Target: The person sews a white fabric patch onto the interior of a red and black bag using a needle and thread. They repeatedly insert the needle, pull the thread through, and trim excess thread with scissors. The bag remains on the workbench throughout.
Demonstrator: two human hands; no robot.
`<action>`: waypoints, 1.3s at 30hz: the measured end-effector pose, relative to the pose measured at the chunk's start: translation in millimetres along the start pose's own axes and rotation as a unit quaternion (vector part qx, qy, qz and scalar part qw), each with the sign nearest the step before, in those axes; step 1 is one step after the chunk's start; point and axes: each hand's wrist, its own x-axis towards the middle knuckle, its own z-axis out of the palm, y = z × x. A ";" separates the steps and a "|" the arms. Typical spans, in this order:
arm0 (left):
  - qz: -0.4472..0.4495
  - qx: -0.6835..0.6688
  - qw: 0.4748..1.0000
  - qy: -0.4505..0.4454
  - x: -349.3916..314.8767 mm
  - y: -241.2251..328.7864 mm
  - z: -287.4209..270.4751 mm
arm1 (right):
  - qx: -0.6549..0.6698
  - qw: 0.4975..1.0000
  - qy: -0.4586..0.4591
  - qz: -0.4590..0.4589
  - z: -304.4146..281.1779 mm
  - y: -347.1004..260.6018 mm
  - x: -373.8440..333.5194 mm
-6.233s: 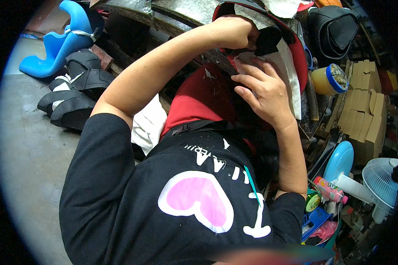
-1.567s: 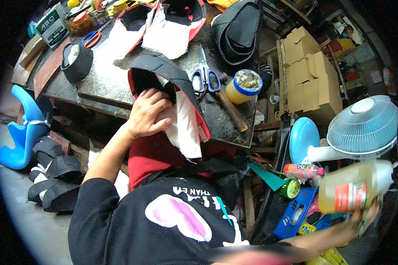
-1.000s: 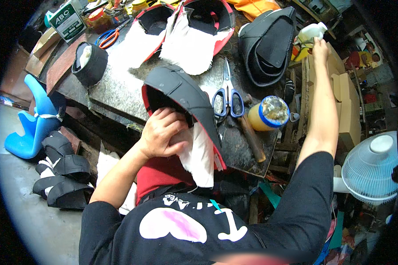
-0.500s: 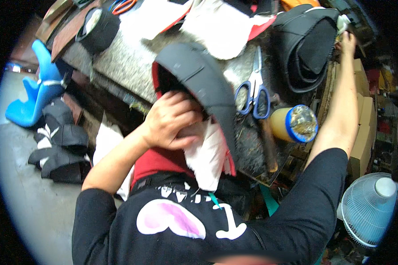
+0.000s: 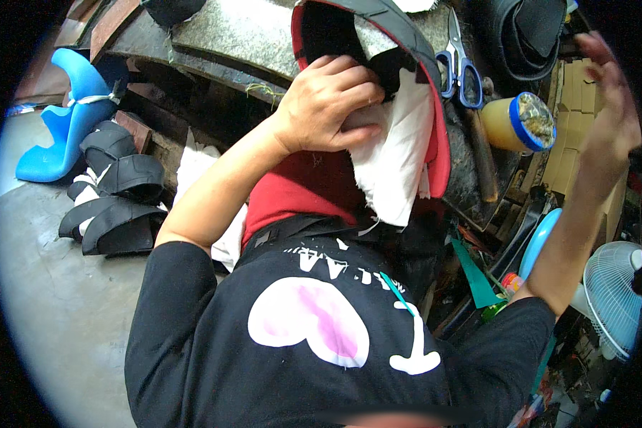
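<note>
My left hand (image 5: 332, 103) is closed round the near edge of a black curved padded piece (image 5: 406, 32) with red lining, resting over the front of the bench. White cloth (image 5: 399, 164) hangs from inside it, below my fingers. My right hand (image 5: 610, 107) is raised at the far right, beyond the jar, and smeared by motion. Whether anything is in it cannot be made out. Scissors (image 5: 460, 68) with blue handles lie right of the black piece. Beside them stands a jar (image 5: 503, 121) of yellowish stuff with a blue rim.
A wooden handle (image 5: 485, 164) lies near the bench's front edge. Nested black pieces (image 5: 517, 43) sit at the back right. On the left floor are stacked black pieces (image 5: 125, 214) and a blue moulded form (image 5: 71, 121). A fan (image 5: 613, 292) and cardboard (image 5: 567, 100) are at the right.
My right hand has drawn back toward me from beside the nested black pieces. The view has shifted, so the bench sits higher and further right. My left hand keeps its hold.
</note>
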 end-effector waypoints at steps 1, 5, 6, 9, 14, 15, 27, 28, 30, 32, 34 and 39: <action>0.003 0.007 1.000 0.004 -0.3 0.1 1.3 | 0.010 0.996 -0.075 -0.044 27.6 -33.2 -33.5; -0.002 -0.009 1.000 -0.006 -2.6 -3.7 2.9 | 0.030 0.942 -0.304 -0.136 121.5 -97.4 -114.8; -0.045 -0.084 0.995 0.007 -4.8 -4.0 1.3 | -0.057 0.956 -0.234 -0.166 131.7 -95.7 -120.8; -0.180 -0.208 0.959 0.066 -14.4 0.0 -4.8 | -0.272 0.940 -0.197 -0.058 142.9 -78.6 -129.3; -0.128 -0.097 0.987 -0.018 -18.3 2.8 -9.1 | -0.242 0.950 -0.193 -0.034 137.6 -50.1 -136.1; -0.106 -0.079 0.990 -0.041 -18.9 3.3 -10.4 | -0.236 0.952 -0.193 -0.025 137.3 -47.6 -137.0; -0.037 -0.234 0.963 -0.128 -34.9 2.3 -36.7 | -0.218 0.953 -0.207 -0.045 137.6 -54.3 -145.8; -0.083 -0.250 0.960 -0.092 -34.6 4.8 -39.1 | -0.206 0.958 -0.199 -0.028 137.3 -55.2 -146.1; -0.164 -0.258 0.950 -0.063 -30.9 10.8 -39.9 | -0.143 0.973 -0.180 -0.002 137.6 -54.7 -146.2; -0.116 -0.140 0.980 -0.085 -22.2 15.0 -41.1 | -0.126 0.981 -0.148 -0.028 137.6 -56.1 -146.8; -0.067 -0.017 0.993 -0.096 -11.7 17.3 -46.3 | -0.151 0.976 -0.145 -0.054 136.8 -60.3 -146.9; -0.079 0.090 0.957 -0.266 8.4 6.9 -77.7 | -0.286 0.943 -0.151 -0.079 133.9 -72.8 -149.6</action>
